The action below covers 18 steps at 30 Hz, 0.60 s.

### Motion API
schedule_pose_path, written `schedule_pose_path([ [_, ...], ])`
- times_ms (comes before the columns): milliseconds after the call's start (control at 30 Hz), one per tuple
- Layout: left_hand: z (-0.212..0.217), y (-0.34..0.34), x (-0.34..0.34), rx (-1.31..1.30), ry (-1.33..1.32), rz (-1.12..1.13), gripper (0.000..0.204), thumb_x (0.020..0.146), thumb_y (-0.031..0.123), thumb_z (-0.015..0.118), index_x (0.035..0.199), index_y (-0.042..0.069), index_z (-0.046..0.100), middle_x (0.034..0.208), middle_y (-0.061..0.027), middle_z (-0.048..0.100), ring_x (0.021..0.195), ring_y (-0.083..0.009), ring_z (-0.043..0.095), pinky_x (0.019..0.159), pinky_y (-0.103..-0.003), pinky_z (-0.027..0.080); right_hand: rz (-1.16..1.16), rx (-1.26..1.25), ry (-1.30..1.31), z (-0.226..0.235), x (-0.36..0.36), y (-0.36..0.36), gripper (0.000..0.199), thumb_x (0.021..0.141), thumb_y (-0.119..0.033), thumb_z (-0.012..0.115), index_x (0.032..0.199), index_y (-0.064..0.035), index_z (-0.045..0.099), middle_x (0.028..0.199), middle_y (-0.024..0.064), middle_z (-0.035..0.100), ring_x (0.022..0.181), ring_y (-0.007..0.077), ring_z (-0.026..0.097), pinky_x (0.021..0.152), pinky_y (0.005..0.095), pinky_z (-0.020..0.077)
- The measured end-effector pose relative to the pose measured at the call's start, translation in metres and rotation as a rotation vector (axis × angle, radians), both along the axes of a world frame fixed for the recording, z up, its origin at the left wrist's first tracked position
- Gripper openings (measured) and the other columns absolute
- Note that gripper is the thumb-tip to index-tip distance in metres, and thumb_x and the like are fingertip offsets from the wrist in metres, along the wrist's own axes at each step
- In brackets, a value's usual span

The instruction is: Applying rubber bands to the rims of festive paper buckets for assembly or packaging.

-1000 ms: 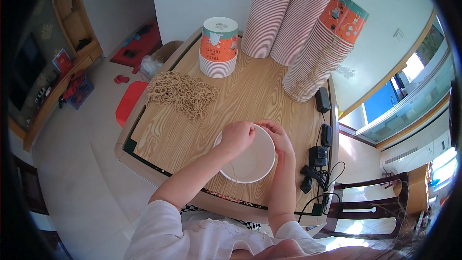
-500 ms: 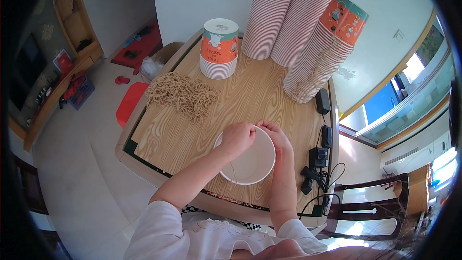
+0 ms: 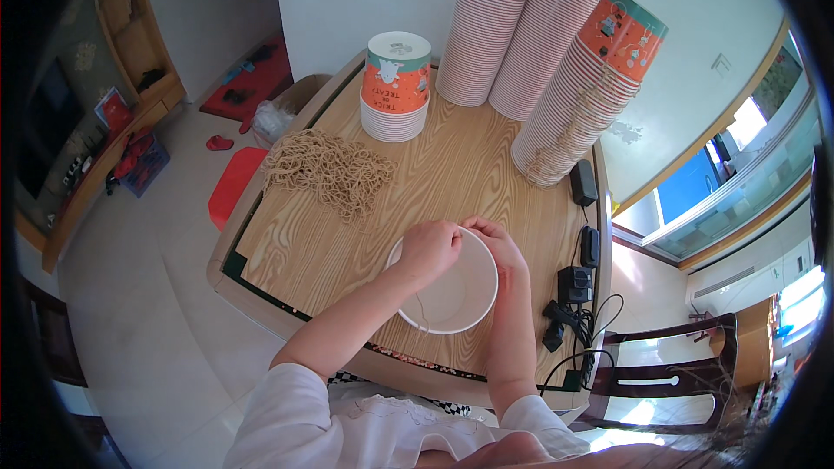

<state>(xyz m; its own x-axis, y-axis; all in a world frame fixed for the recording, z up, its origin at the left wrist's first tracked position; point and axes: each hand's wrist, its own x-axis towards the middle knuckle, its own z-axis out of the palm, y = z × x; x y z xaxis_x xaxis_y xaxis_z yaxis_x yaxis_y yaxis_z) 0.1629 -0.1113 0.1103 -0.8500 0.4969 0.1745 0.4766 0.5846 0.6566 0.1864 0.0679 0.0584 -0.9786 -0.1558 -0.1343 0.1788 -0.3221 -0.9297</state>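
Observation:
A white-walled paper bucket point(image 3: 465, 291) stands mouth up on the table in front of me. Closed over its far rim is my left hand point(image 3: 432, 252), fingers curled in a pinch. A thin length of tan twine point(image 3: 420, 306) runs from beneath this hand, down inside the bucket to its near rim. My right hand point(image 3: 497, 246) grips the rim at the far right, its fingertips close to those of the left. What exactly lies between the fingertips is hidden. Left of the bucket, farther back, a tangled heap of tan twine point(image 3: 328, 175) lies on the wood-grain tabletop point(image 3: 304, 256).
A short stack of upside-down orange and green buckets point(image 3: 396, 91) stands behind the twine. Tall bucket stacks point(image 3: 521, 43) lean along the back, and twine strands hang on the rightmost stack point(image 3: 573, 104). Black adapters and cables point(image 3: 574, 285) line the right edge, near a dark chair point(image 3: 660, 378).

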Motion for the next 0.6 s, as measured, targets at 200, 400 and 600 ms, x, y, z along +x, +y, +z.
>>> schedule_pose_path([
  [200, 0.001, -0.001, 0.001, 0.018, -0.013, -0.009, 0.014, 0.078, 0.016, 0.057, 0.075, 0.007, 0.066, 0.073, -0.0144, 0.065, 0.07, -0.0326, 0.064, 0.065, -0.044, 0.05, -0.011, 0.02, 0.025, -0.007, -0.001, 0.001, 0.013, 0.094, -0.015, 0.052, 0.093, -0.004, 0.058, 0.081, -0.0022, 0.058, 0.07, 0.0039, 0.054, 0.059, 0.0183, 0.0447],
  [400, -0.002, -0.001, 0.0, 0.031, 0.003, 0.0, 0.014, 0.078, 0.017, 0.057, 0.075, 0.006, 0.066, 0.073, -0.0149, 0.065, 0.071, -0.0326, 0.064, 0.065, -0.044, 0.05, -0.085, -0.035, -0.008, 0.0, 0.003, -0.004, 0.013, 0.094, -0.015, 0.051, 0.095, -0.0044, 0.058, 0.083, -0.0019, 0.059, 0.072, 0.0041, 0.055, 0.06, 0.0183, 0.0449],
  [600, 0.0, -0.001, 0.0, -0.021, -0.004, -0.006, 0.016, 0.079, 0.018, 0.056, 0.076, 0.006, 0.067, 0.074, -0.0152, 0.065, 0.071, -0.0326, 0.064, 0.066, -0.044, 0.05, -0.035, 0.069, 0.028, 0.008, 0.004, -0.006, 0.011, 0.093, -0.013, 0.052, 0.094, -0.0043, 0.058, 0.085, -0.0014, 0.059, 0.074, 0.0053, 0.056, 0.063, 0.0189, 0.0454],
])
